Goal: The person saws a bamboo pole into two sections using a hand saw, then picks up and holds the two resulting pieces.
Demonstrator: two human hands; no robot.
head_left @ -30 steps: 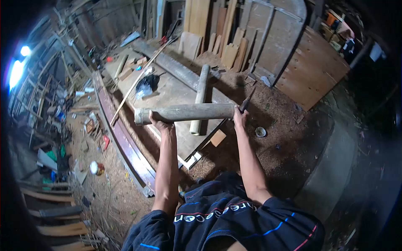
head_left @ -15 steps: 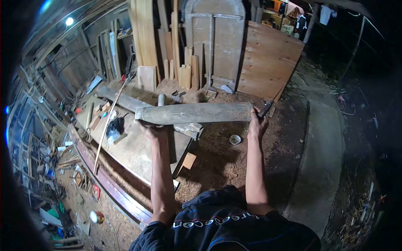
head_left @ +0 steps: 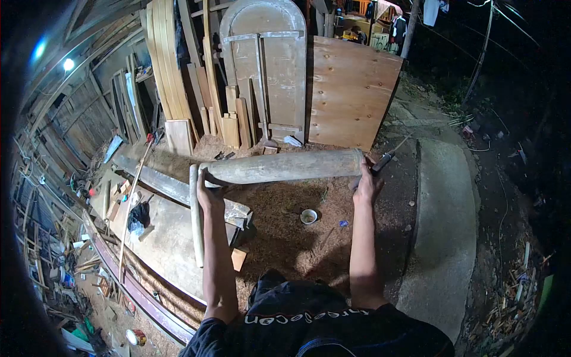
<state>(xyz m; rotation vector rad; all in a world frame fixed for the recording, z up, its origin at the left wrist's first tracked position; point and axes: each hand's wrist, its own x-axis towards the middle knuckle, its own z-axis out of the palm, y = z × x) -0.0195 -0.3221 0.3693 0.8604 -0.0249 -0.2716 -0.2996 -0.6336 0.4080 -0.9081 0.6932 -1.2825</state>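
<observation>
A thick grey-brown bamboo piece is held out crosswise in front of me, its right end slightly higher. My left hand is closed around its left end. At the right end, my right hand grips near the ringed edge. Also in the right hand sits a dark-handled tool with a thin pointed tip, angled up and away; its exact kind does not show. Beside my left forearm, a slim pale pole overlaps the work table.
Boards, an arched door panel and a plywood sheet lean at the back. A white bowl lies on the shavings-covered ground. A black plastic bag rests on the table. A concrete path runs along the right.
The view has swung right, so the background slides left. The bamboo's left end has dropped slightly, and my left hand has shifted from under that end to its side.
</observation>
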